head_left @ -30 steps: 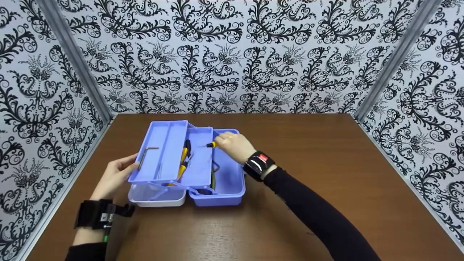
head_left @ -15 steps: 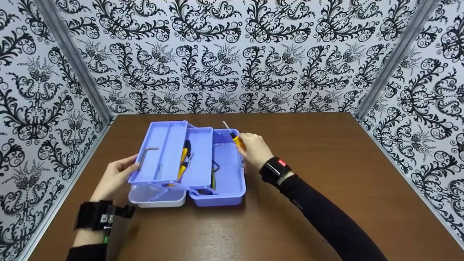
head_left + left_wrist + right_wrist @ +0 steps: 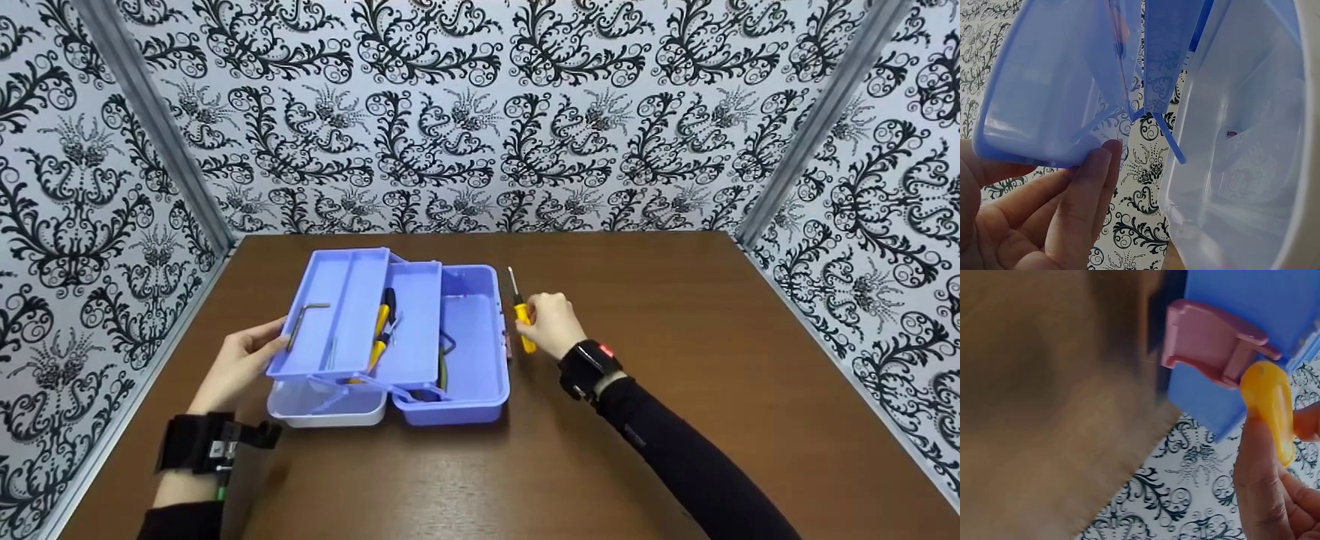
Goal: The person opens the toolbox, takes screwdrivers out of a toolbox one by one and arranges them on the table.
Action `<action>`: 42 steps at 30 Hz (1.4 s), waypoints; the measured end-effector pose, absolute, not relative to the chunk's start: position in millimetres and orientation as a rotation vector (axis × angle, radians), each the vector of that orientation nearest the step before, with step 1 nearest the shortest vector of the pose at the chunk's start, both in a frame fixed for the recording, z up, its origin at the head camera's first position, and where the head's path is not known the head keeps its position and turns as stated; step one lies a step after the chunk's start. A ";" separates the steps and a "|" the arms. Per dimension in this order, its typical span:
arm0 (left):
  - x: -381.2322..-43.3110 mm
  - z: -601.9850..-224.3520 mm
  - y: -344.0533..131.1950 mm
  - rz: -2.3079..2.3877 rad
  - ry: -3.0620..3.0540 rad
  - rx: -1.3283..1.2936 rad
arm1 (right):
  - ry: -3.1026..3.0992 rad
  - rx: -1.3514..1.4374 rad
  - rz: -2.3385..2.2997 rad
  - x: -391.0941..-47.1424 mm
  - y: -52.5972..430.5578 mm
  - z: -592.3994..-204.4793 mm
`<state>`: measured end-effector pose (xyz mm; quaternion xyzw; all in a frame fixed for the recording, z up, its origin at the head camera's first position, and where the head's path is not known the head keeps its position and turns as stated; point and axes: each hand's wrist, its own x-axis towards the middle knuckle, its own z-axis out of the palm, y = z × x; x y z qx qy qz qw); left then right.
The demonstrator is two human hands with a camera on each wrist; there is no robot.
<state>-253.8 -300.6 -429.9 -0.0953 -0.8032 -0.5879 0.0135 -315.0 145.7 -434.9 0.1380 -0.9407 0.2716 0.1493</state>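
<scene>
A blue-violet toolbox (image 3: 480, 414) stands on the table with its two trays spread out to the left. At the left edge of its upper tray (image 3: 358, 300), my left hand (image 3: 234, 367) grips the side; the left wrist view shows fingers (image 3: 1081, 208) against the tray. An L-shaped hex key (image 3: 297, 324) lies in that tray. My right hand (image 3: 555, 326) pinches a yellow screwdriver (image 3: 523, 322) just right of the toolbox, its metal tip pointing away. The right wrist view shows the rounded handle end (image 3: 1266, 391) near a pink latch (image 3: 1204, 340).
The lower tray (image 3: 414, 330) holds yellow-and-black handled tools (image 3: 381, 345), partly hidden by the upper tray. A dark-and-olive tool (image 3: 442, 367) sits in the toolbox's base. The whitish lid (image 3: 330, 421) lies under the trays. Patterned walls (image 3: 480, 150) bound the brown table (image 3: 637, 300).
My right hand has carried the screwdriver rightward from over the lower tray, across the base, to beyond the toolbox's right side. The screwdriver's tip has swung from leftward to away. The left hand stays put.
</scene>
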 end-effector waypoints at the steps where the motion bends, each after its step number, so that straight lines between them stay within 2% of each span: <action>1: -253.9 -429.8 -300.4 -1.834 -2.502 -0.298 | -2.720 0.374 0.785 -315.6 147.4 -436.2; 19: -254.5 -430.1 -300.2 -1.860 -2.496 -0.267 | -2.969 0.108 0.754 -327.5 169.8 -459.9; 32: -253.3 -430.0 -300.3 -1.880 -2.497 -0.265 | -3.016 0.057 0.704 -327.3 168.4 -470.3; 42: -253.1 -430.0 -300.2 -1.883 -2.483 -0.273 | -3.016 0.128 0.583 -328.1 166.5 -471.9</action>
